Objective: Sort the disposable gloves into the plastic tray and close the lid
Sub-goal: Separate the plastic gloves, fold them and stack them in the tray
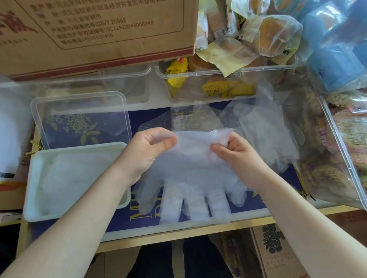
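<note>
I see both hands pinching one clear glove (192,182) at its cuff: left hand (148,150) with thumb and curled fingers on the left corner, right hand (234,154) pinching the right corner. Glove fingers hang toward me, below both hands. White tray (38,207) sits just left of the left hand, gloves already inside. Clear lid (80,120) lies beyond the tray, off it. Loose glove pile (265,132) just right of the right hand. Cardboard box (81,30) far beyond both
</note>
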A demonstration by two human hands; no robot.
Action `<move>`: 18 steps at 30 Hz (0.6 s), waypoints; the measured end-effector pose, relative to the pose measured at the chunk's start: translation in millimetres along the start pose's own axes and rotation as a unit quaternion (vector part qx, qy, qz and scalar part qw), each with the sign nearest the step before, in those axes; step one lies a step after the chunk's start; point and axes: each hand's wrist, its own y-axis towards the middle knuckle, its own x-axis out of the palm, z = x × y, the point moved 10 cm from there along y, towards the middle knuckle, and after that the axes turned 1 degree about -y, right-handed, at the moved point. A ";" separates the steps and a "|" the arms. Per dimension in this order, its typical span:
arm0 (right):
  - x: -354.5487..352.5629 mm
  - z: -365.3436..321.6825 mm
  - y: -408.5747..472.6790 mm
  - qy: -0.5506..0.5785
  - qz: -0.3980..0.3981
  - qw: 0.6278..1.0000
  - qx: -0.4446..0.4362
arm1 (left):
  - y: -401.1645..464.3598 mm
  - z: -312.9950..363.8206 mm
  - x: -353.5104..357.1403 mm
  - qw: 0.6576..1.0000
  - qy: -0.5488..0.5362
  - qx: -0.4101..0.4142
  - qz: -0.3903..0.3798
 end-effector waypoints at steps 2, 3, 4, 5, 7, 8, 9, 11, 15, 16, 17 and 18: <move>-1.2 -1.0 -0.3 0.010 0.001 1.000 -0.002 | -0.1 -0.2 -1.9 1.000 -0.013 0.003 0.018; -1.6 -1.1 -0.5 0.020 0.000 1.000 -0.001 | 0.0 -0.1 -3.8 0.999 -0.017 0.008 0.028; -2.1 -1.5 -1.1 0.033 0.001 0.999 0.002 | 0.5 0.5 -4.8 0.999 -0.019 0.014 0.036; -1.3 -0.5 -1.5 0.046 -0.002 0.999 0.008 | 0.7 1.5 -5.8 0.999 -0.016 0.019 0.045; -0.1 3.5 -2.6 0.030 -0.005 0.999 0.027 | 1.7 1.7 -7.4 0.997 -0.015 0.023 0.066; -0.3 5.0 -3.0 0.000 -0.003 0.999 0.033 | 2.2 1.5 -8.3 0.997 -0.020 0.024 0.077; -0.6 6.0 -2.6 -0.034 0.001 0.999 0.032 | 2.7 0.4 -8.6 0.996 -0.026 0.023 0.086; -2.8 6.7 -1.6 -0.061 0.014 0.998 0.022 | 4.0 -6.5 -6.9 0.995 -0.045 0.008 0.084; -6.3 3.6 -3.4 0.017 0.028 0.999 0.004 | 0.7 -22.1 6.3 0.998 -0.001 -0.048 0.036; -7.8 2.7 -3.7 0.025 0.027 0.999 0.001 | -0.5 -24.8 9.3 0.997 0.032 -0.057 0.028; -8.4 1.4 -4.5 0.026 0.022 0.999 -0.002 | -1.3 -25.5 11.1 0.997 0.048 -0.057 0.027; -10.5 1.3 -5.6 0.020 0.024 1.000 -0.003 | -1.6 -24.7 11.4 0.997 0.052 -0.053 0.034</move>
